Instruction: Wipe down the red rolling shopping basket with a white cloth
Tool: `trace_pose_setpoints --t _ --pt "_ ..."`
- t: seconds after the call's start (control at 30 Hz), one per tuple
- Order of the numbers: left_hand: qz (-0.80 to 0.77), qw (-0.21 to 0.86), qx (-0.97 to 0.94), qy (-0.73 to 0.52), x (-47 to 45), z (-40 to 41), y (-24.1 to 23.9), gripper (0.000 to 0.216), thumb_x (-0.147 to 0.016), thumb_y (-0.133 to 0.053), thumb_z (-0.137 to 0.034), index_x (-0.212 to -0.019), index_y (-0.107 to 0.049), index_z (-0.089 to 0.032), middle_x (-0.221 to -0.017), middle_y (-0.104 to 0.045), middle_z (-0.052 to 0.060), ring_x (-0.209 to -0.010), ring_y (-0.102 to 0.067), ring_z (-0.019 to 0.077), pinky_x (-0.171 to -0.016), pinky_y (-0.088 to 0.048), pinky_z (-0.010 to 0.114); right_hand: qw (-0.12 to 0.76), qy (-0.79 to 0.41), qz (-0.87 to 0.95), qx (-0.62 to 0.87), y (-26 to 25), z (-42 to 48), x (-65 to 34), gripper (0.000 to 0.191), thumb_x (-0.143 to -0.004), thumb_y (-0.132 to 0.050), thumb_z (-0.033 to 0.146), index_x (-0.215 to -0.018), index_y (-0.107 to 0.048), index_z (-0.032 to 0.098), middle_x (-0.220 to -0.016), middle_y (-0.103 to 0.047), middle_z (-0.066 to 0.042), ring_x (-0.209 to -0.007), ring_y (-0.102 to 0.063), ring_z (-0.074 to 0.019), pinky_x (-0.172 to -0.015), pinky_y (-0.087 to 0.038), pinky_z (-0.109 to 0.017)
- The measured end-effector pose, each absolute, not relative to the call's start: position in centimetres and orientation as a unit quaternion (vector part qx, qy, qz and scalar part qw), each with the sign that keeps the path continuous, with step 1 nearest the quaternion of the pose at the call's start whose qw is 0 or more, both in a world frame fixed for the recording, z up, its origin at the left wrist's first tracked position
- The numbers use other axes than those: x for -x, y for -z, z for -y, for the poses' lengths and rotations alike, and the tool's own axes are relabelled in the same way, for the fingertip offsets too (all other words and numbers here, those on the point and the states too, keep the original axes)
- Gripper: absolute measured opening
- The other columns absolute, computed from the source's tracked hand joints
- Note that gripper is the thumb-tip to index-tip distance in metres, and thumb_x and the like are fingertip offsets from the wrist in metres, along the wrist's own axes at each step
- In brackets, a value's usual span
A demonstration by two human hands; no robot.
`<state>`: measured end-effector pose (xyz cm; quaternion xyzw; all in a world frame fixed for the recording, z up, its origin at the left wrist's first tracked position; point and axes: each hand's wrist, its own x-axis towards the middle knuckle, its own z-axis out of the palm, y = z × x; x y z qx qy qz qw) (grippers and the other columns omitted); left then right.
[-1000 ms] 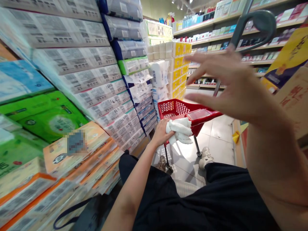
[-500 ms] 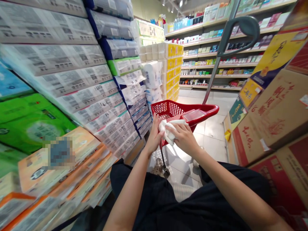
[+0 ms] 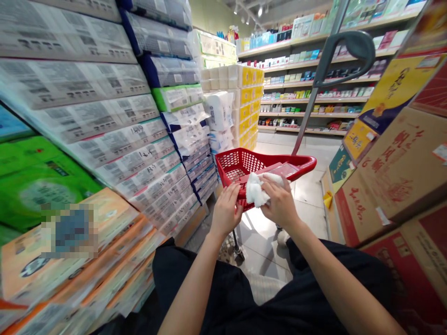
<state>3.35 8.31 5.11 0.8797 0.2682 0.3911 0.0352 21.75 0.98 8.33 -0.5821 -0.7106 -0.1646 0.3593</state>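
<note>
My right hand (image 3: 279,204) grips a crumpled white cloth (image 3: 256,190) and presses it against the near rim of a red shopping basket (image 3: 307,163) on wheels. My left hand (image 3: 226,211) sits just left of the cloth with its fingers stretched toward the basket's rim, holding nothing. The basket's grey pull handle (image 3: 345,46) rises up and to the right. A flat clear-wrapped item lies across the basket's top.
Stacked packs of tissue paper (image 3: 104,121) wall the left side, orange packs (image 3: 104,260) lowest. Cardboard boxes (image 3: 394,172) are piled at right. Far shelves (image 3: 307,93) hold small goods. A tiled aisle floor (image 3: 310,195) runs ahead past the basket.
My right hand came down from in front of the camera to the cloth and took it. My left hand let go of the cloth and now rests beside it.
</note>
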Motion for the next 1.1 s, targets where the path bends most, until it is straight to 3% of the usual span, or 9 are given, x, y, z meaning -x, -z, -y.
trace_pose_setpoints --t 0.17,0.4,0.7,1.1 --pt "-0.280 0.064 -0.878 -0.383 -3.3 -7.5 -5.2 0.059 -0.086 -0.045 -0.013 -0.144 -0.037 -0.012 -0.150 -0.045 0.015 -0.144 -0.036 0.0237 -0.120 -0.027 0.048 0.373 0.148 0.722 0.563 -7.5 -1.3 -18.5 0.054 -0.079 -0.055 0.018 -0.133 -0.055 0.021 -0.138 -0.060 -0.008 -0.128 -0.054 -0.0251 -0.120 -0.016 -0.045" --pt "-0.267 0.084 -0.872 -0.401 -3.8 -7.4 -5.0 0.058 -0.085 -0.038 -0.005 -0.142 -0.042 -0.017 -0.146 -0.051 0.011 -0.141 -0.041 0.0208 -0.120 -0.029 0.047 0.356 0.224 0.730 0.539 -7.2 -1.2 -26.1 0.038 -0.087 -0.056 0.020 -0.123 -0.063 0.030 -0.132 -0.065 -0.001 -0.125 -0.059 -0.0238 -0.122 -0.004 -0.048" --pt "-0.241 0.132 -0.848 -0.454 -4.5 -5.9 -4.7 0.053 -0.089 -0.040 -0.006 -0.141 -0.043 -0.016 -0.145 -0.049 0.014 -0.142 -0.039 0.0213 -0.118 -0.035 0.044 0.410 0.226 0.660 0.588 -6.6 -0.8 -25.3 0.045 -0.081 -0.056 0.014 -0.124 -0.062 0.027 -0.131 -0.065 -0.004 -0.128 -0.056 -0.0259 -0.118 -0.019 -0.048" --pt "-0.251 0.137 -0.830 -0.479 -3.2 -6.8 -4.2 0.050 -0.092 -0.036 -0.007 -0.139 -0.045 -0.018 -0.143 -0.050 0.012 -0.140 -0.041 0.0209 -0.117 -0.036 0.045 0.421 0.182 0.679 0.573 -6.8 -1.4 -23.3 0.041 -0.079 -0.054 0.014 -0.118 -0.065 0.023 -0.129 -0.066 -0.006 -0.128 -0.056 -0.0249 -0.116 -0.024 -0.045"
